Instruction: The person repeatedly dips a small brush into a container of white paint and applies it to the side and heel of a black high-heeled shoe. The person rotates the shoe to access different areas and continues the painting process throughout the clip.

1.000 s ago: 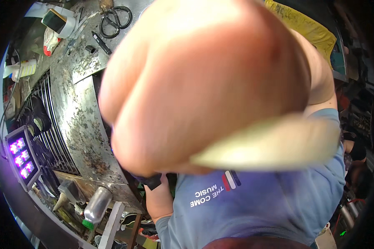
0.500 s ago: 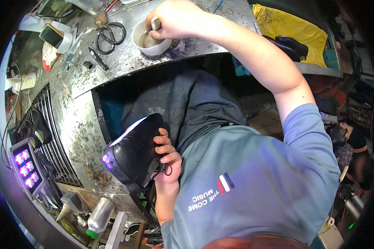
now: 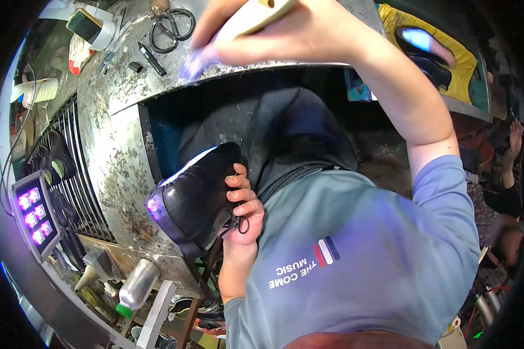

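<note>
My left hand (image 3: 244, 200) grips a black lace-up shoe (image 3: 195, 195) from its open side, above my lap. The shoe is tipped over, with its sole edge (image 3: 186, 168) brightly lit, and a black lace hangs by my fingers. Raised over the table's near edge, my right hand (image 3: 262, 41) is closed on a brush with a pale handle (image 3: 250, 20). The brush's bristles (image 3: 195, 67) point down and left, smeared by motion. The hand and brush hide the place where the white bowl stood.
Black scissors (image 3: 172, 32) and a black marker (image 3: 151, 58) lie on the stained metal table (image 3: 122, 186). At left are a purple-lit lamp (image 3: 36, 215) and a slatted rack (image 3: 84, 168). Black shoes lie on a yellow cloth (image 3: 463, 75); another person's hand (image 3: 515, 136) shows far right.
My right hand has come out of the white bowl with the brush, moving toward me. My left hand still holds the shoe. A pale lit thing now shows on the yellow cloth.
</note>
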Available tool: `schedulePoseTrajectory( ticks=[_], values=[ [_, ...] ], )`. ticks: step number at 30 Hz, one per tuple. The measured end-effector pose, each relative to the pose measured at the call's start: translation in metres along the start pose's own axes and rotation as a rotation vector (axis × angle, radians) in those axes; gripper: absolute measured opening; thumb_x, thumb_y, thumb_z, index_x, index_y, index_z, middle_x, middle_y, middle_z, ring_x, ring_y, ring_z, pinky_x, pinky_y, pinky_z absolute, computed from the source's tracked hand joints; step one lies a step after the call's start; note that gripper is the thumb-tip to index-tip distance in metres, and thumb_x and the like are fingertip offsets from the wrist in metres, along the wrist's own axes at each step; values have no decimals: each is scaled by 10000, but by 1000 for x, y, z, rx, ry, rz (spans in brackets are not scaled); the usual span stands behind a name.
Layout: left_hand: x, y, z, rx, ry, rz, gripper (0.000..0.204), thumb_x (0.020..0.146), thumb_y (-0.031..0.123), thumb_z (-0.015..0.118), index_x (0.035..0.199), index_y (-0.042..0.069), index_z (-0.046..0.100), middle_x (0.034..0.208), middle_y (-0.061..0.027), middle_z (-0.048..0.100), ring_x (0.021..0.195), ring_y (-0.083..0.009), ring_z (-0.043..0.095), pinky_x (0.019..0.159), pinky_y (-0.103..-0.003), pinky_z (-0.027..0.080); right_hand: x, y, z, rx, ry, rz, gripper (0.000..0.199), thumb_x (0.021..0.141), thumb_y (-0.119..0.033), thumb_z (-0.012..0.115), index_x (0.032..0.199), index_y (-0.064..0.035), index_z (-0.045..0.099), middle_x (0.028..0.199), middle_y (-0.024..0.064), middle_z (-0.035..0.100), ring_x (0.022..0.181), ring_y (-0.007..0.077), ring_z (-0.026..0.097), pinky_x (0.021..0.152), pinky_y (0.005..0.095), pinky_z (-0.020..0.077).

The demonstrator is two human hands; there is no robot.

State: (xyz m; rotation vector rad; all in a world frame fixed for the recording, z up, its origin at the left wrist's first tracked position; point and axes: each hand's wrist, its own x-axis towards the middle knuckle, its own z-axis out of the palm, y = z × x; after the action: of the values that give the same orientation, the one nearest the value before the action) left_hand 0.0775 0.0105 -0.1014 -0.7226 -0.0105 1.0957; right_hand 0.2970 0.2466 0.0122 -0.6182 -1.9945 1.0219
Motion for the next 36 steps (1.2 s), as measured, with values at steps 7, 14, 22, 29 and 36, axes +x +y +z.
schedulePoseTrajectory(
  ticks=[7,14,22,29,36],
  values=[
    [-8,-9,7,32,145,176,442,957,223,579,1332,14,474,1118,-98,670,966,-234,700,686,-332,561,4,-42,34,157,-78,-494,207,723,-233,765,800,-49,711,742,109,679,727,326,671,677,411,535],
    [-3,6,-3,63,-18,13,416,942,253,625,1292,55,517,1145,-116,629,1021,-240,670,750,-347,526,7,-60,38,-14,-175,-449,205,708,-238,772,707,-53,684,687,121,637,699,347,649,645,433,527],
    [-5,-2,-2,7,-5,0,393,984,219,576,1321,40,483,1124,-110,651,981,-225,689,713,-325,555,11,-58,42,-9,-223,-454,195,688,-219,756,688,-40,679,673,135,633,685,355,645,635,437,528],
    [1,1,-17,-115,-59,-70,334,1022,224,501,1301,40,483,1025,-123,689,836,-226,724,609,-331,593,11,-54,47,48,-168,-478,193,686,-218,753,723,-35,701,717,148,652,702,346,650,655,431,534],
    [11,-17,-9,-162,-141,-203,320,1040,243,450,1262,16,497,940,-129,700,734,-226,726,569,-343,592,7,-52,58,195,-191,-413,187,681,-208,750,730,-35,702,730,136,660,711,328,653,663,422,532]
  ],
)
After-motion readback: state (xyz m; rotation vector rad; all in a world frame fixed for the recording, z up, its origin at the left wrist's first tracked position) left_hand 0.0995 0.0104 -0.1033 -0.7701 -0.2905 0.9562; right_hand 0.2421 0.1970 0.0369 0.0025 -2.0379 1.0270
